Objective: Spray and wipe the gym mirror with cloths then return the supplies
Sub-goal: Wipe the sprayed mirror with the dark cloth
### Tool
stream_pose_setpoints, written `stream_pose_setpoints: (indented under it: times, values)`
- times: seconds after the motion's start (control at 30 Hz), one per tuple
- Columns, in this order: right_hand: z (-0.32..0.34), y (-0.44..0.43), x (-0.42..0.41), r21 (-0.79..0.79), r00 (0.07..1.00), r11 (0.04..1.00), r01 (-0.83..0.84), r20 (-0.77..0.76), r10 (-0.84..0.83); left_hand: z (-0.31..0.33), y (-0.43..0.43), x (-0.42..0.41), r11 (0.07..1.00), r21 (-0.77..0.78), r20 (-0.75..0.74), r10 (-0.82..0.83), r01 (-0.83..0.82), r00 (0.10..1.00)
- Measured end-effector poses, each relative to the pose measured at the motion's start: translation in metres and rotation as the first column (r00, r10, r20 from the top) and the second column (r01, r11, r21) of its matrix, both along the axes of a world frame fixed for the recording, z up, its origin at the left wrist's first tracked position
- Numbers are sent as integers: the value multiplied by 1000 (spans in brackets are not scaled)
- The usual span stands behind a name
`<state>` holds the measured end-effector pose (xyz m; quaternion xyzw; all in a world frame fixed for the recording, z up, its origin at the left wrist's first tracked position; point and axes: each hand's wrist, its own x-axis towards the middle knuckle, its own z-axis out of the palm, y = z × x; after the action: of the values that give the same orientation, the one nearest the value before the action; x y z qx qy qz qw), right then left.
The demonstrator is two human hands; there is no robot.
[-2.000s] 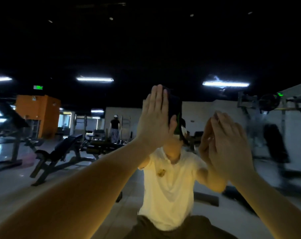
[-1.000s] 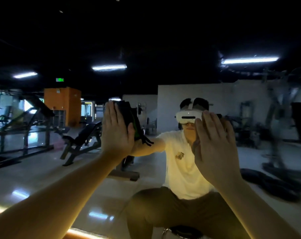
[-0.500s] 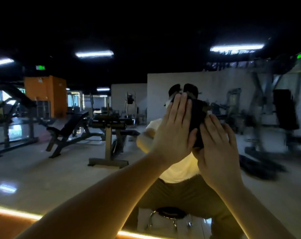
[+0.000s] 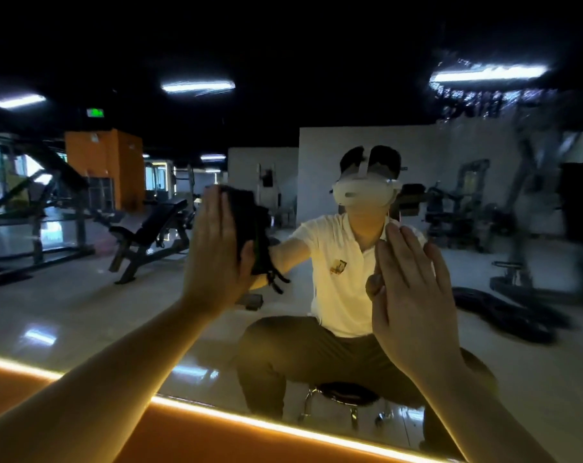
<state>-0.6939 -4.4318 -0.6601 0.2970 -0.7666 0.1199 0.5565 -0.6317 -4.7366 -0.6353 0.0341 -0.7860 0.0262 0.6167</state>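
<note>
Honestly, the cloth looks soft, light and floppy, so I'd guess it bunches or slides unless it's pinned flat with the whole palm. Right now the left hand presses it on the mirror, fingers straight, not curled round it. The right hand lies flat on the glass too; can't tell if a cloth's under it. The glow strip marks the bottom edge, with plenty of glass to sweep left and up.

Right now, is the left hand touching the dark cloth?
Touching. The head view shows the left hand flat over the dark cloth, straight fingers pressing it against the mirror; no gap shows.
</note>
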Motion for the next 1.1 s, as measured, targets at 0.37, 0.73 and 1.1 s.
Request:
stream_pose_setpoints:
  times: [0.37, 0.73, 1.1]
  values:
    - [-38, 31, -5, 8, 999, 999, -39, 12, 39, -37, 72, -26, 992, -39, -19, -121, 120, 992]
    - [-38, 51, -7, -123, 991, 990, -72, 103, 85, -42, 204, -60, 926, -350, 141, -94, 139, 985]
    - [-57, 30, 4, -45, 988, 989, -140, 54, 142, -80, 58, -11, 989, -151, 146, 19, 3, 989]
